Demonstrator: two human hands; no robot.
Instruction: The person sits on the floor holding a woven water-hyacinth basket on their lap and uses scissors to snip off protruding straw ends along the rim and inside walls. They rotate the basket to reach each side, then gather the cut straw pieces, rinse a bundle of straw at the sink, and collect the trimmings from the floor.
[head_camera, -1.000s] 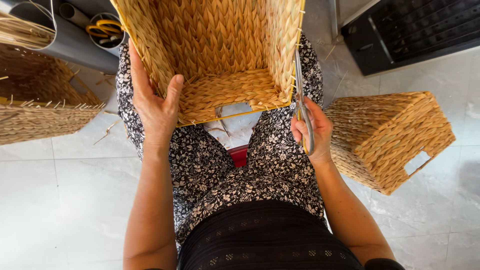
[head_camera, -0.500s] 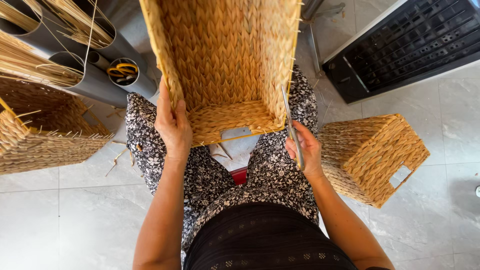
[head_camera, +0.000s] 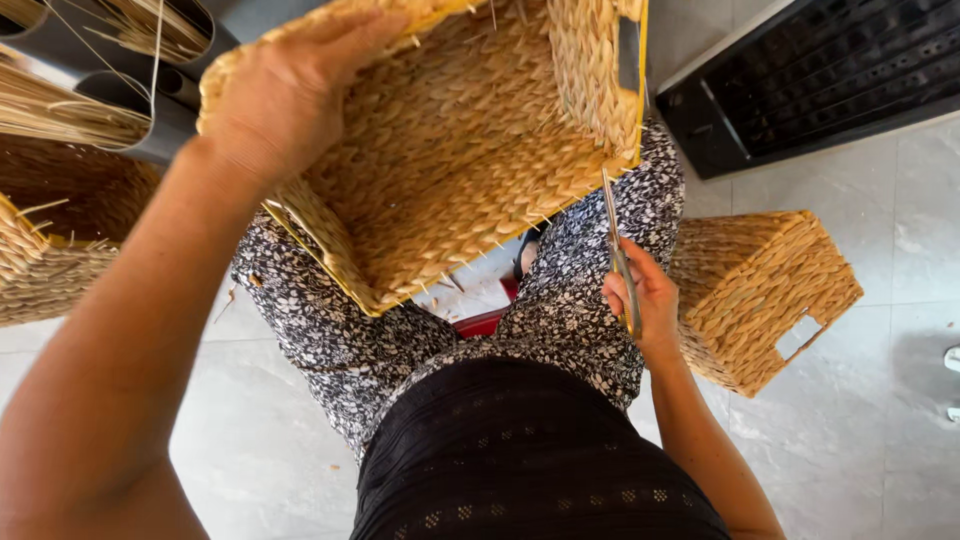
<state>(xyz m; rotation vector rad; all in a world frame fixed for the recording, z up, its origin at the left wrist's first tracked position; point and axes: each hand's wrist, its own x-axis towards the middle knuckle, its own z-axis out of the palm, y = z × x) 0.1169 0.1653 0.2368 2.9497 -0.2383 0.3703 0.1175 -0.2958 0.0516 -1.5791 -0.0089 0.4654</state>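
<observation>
We see 2 bare forearms with no sleeves reaching the wrists, and neither the left hand nor the right hand wears rings, gloves or a watch. Nearest us is a black top of ribbed knit with rows of small eyelet holes. Beyond it are loose trousers in a dense black-and-white floral print.

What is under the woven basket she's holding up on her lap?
Under the woven basket show patterned trousers, pale floor tile and a red object between the knees. The basket covers everything farther up.
</observation>
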